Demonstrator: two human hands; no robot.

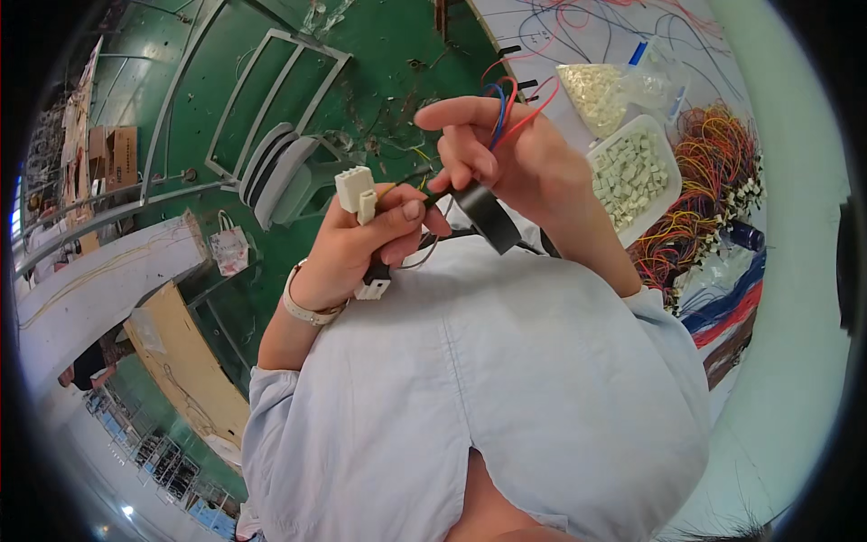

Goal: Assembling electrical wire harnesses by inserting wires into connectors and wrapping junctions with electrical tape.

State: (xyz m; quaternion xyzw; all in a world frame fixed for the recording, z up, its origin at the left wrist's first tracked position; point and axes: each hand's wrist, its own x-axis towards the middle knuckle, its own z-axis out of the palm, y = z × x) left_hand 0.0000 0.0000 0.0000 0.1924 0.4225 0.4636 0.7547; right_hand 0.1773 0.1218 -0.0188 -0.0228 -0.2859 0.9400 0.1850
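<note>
My left hand (357, 239) is closed around a wire harness. A white plug connector (353, 189) stands up above its fist, with a smaller white piece against it. Another white connector (372, 289) pokes out below the palm, by the watch strap. My right hand (528, 163) grips a roll of black tape (488, 219) with curled fingers, the index finger stretched out to the left. Between the roll and the left fingertips a black strip meets the wires. Red and blue wires (502, 113) rise between the right fingers; their lower run is hidden.
At the right, a white tray (669, 152) of small pale connectors stands on the table beside a bag of similar parts (591, 95). Bundled orange and red wires (713, 181) lie past it. A grey stool (280, 176) and metal frame (271, 99) stand on the green floor.
</note>
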